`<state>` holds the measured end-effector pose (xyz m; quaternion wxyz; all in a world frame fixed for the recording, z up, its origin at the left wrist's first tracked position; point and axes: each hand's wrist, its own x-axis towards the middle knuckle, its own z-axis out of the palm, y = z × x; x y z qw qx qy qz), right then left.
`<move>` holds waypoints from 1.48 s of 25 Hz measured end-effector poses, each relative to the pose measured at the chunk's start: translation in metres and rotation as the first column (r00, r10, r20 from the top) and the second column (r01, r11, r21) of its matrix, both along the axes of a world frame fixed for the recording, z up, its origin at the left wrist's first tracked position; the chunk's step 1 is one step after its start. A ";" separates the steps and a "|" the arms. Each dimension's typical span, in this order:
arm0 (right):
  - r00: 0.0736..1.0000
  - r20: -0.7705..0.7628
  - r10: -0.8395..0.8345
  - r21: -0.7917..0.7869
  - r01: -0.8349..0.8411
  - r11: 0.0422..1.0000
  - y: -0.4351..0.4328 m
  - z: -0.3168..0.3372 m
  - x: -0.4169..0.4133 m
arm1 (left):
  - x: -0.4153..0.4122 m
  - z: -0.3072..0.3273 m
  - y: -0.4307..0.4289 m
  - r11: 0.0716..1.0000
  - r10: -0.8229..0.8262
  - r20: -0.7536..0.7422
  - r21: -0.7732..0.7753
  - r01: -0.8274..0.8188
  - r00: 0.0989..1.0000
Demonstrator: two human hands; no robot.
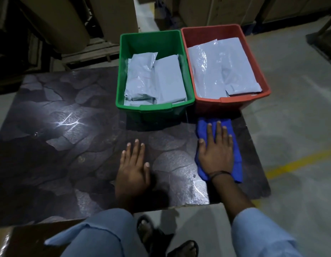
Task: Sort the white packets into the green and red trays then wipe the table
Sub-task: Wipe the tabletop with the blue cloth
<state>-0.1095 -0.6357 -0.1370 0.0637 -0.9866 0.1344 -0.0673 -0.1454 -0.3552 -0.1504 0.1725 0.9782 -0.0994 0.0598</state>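
— On the dark patterned table (68, 145), toward its far right side, we see the green tray (153, 107) and the red tray (233, 101) standing side by side, the red one to the right.
— And where do we find the white packets (157, 78)?
— We find them in both trays, several piled in each.
— And our hands?
— Our right hand (215, 151) presses flat on the blue cloth (203, 125), fingers straight and spread, curled round nothing. The cloth lies on the table just in front of the red tray. Our left hand (133, 167) rests palm down on the bare tabletop, fingers straight, holding nothing, nearer us than the green tray.
— We also see a dark band (221, 173) round our right wrist.
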 end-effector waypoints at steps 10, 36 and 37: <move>0.909 -0.047 0.415 -0.021 -0.416 0.909 -0.025 0.002 -0.038 | -0.001 0.001 0.000 0.999 0.020 -0.060 0.051 -0.017 0.998; 0.985 -0.055 0.165 -0.033 -0.167 0.985 -0.009 0.001 -0.084 | -0.002 0.003 -0.001 0.999 0.032 -0.046 0.011 -0.032 0.998; 0.996 -0.060 0.069 -0.038 -0.071 0.997 -0.029 -0.001 -0.074 | -0.003 0.002 -0.001 1.000 0.027 -0.043 0.011 -0.027 0.999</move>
